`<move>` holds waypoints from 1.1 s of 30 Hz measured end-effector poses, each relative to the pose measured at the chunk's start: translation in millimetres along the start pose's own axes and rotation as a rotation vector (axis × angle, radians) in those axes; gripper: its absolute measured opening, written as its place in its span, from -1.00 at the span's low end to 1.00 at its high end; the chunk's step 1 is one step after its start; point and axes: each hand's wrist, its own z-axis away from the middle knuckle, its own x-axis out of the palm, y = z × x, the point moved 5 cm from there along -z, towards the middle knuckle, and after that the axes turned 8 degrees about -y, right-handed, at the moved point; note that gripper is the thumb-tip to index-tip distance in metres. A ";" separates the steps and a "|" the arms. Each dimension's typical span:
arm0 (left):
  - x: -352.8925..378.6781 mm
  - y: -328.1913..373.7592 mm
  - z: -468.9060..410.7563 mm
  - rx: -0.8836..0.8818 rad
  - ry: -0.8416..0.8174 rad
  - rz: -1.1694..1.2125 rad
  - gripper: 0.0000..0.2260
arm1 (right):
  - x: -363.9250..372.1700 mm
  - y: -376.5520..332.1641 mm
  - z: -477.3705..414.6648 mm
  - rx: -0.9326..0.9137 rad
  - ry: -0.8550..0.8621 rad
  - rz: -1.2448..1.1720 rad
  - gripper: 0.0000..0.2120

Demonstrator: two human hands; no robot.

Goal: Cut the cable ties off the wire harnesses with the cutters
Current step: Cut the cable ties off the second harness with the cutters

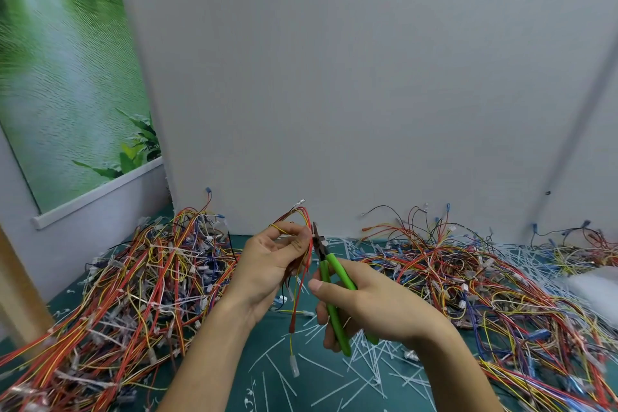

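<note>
Pinching a slim bundle of red and yellow wires [300, 281], the left hand [271, 264] holds it upright. The right hand [371, 308] grips green-handled metal cutters [336, 266], whose tip touches the bundle beside the left fingertips. Below, white cut cable ties [368, 354] litter the dark green mat [267, 344], with a left heap of tangled harnesses [143, 278] and a right heap [485, 278] flanking.

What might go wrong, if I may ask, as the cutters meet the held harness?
The cutters in the right hand have their head against the harness wires, so a wire itself might get nicked. The left hand pinches the harness beside the blades; a fingertip might get caught.
</note>
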 end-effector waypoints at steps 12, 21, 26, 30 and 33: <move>2.2 1.8 0.5 0.015 0.009 -0.006 -0.91 | -6.9 3.4 0.7 -0.025 0.026 0.031 -0.77; -1.3 0.1 -1.0 0.035 -0.004 -0.007 -0.85 | -7.4 4.3 -0.2 -0.036 0.058 0.081 -0.84; 2.4 -0.9 -0.7 0.049 -0.009 -0.041 -0.83 | -5.5 2.2 0.9 -0.033 0.030 0.009 -0.82; 4.3 -2.5 -1.2 0.072 0.015 -0.078 -0.90 | -3.8 1.2 0.6 -0.019 -0.003 0.020 -0.75; 3.8 -2.7 -1.2 0.083 0.027 -0.096 -0.90 | -6.4 3.2 -0.2 -0.021 0.047 0.058 -0.76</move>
